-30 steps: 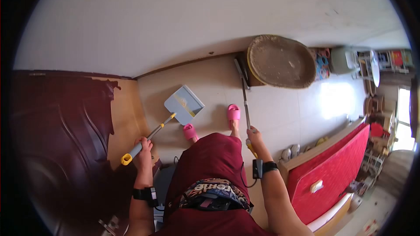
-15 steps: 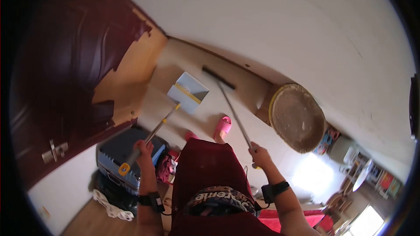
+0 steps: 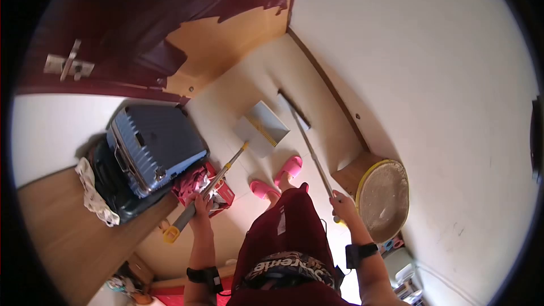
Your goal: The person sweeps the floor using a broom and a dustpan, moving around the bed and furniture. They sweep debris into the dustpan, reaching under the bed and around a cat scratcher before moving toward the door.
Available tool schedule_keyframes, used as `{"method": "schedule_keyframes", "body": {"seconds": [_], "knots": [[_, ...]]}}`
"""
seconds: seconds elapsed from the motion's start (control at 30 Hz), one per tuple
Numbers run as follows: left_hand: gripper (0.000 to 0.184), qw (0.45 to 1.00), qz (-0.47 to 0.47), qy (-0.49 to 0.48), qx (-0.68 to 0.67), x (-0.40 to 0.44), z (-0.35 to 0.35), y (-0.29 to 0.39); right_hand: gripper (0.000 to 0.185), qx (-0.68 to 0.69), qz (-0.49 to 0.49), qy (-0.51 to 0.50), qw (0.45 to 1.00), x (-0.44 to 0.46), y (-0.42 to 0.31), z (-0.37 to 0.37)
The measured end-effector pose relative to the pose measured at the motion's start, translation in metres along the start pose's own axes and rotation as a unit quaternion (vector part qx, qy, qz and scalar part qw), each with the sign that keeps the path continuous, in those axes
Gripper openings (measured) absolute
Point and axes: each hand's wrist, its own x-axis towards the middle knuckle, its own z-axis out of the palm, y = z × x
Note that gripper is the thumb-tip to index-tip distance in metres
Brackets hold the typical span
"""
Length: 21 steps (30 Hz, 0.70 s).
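Note:
My left hand (image 3: 200,207) is closed round the long handle of a grey dustpan (image 3: 262,146) with a yellow toothed strip. The pan rests on the pale floor ahead of my feet. My right hand (image 3: 343,206) grips the pole of a broom (image 3: 295,110), its dark narrow head lying on the floor just right of the dustpan. A small gap separates the broom head from the pan. Any sweepings in the pan are too small to make out.
A dark red door (image 3: 141,17) with peeling covering stands ahead left. A blue suitcase (image 3: 158,141) and a red box of cloths (image 3: 222,195) are at the left. To the right, a round yellow-rimmed stool or basket (image 3: 385,199) stands by the wall. Pink slippers (image 3: 290,169) are on my feet.
My view has turned, so the door and suitcase sit differently in it. The broom head has come closer to the dustpan. Both hands keep their grip on the handles.

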Motion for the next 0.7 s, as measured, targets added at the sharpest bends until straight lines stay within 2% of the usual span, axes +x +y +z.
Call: {"method": "schedule_keyframes", "body": {"seconds": [0.07,0.17,0.23,0.33,0.4,0.47,0.53,0.63,0.7], "knots": [[0.02,0.999,-0.011,0.029,0.007,-0.011,-0.013,-0.004,0.043,-0.013,-0.028,0.035,0.999,0.021,-0.012,-0.008],[0.02,0.997,-0.04,0.065,-0.006,-0.02,-0.019,-0.019,0.039,-0.123,-0.126,0.089,0.98,0.103,-0.056,-0.014],[0.02,0.995,-0.052,0.083,-0.017,-0.023,-0.021,-0.023,0.044,-0.135,-0.122,0.095,0.979,0.168,-0.078,-0.003],[0.02,0.991,-0.057,0.119,-0.032,-0.029,-0.022,-0.033,0.041,-0.282,-0.175,0.045,0.942,0.173,-0.092,0.018],[0.02,0.988,-0.056,0.134,-0.047,-0.033,-0.024,-0.043,0.044,-0.256,-0.211,0.037,0.943,0.147,-0.072,0.011],[0.021,0.983,-0.059,0.164,-0.055,-0.039,-0.019,-0.041,0.048,-0.281,-0.172,-0.005,0.944,0.123,-0.071,-0.017],[0.02,0.976,-0.068,0.201,-0.052,-0.048,-0.009,-0.028,0.049,-0.158,-0.045,-0.072,0.984,0.103,-0.103,-0.056],[0.02,0.973,-0.032,0.219,-0.066,-0.06,-0.006,-0.033,0.045,-0.101,-0.04,-0.07,0.992,0.107,-0.146,-0.094],[0.02,0.969,-0.04,0.234,-0.073,-0.064,-0.005,-0.036,0.045,-0.144,-0.096,-0.038,0.984,0.133,-0.174,-0.091]]}}
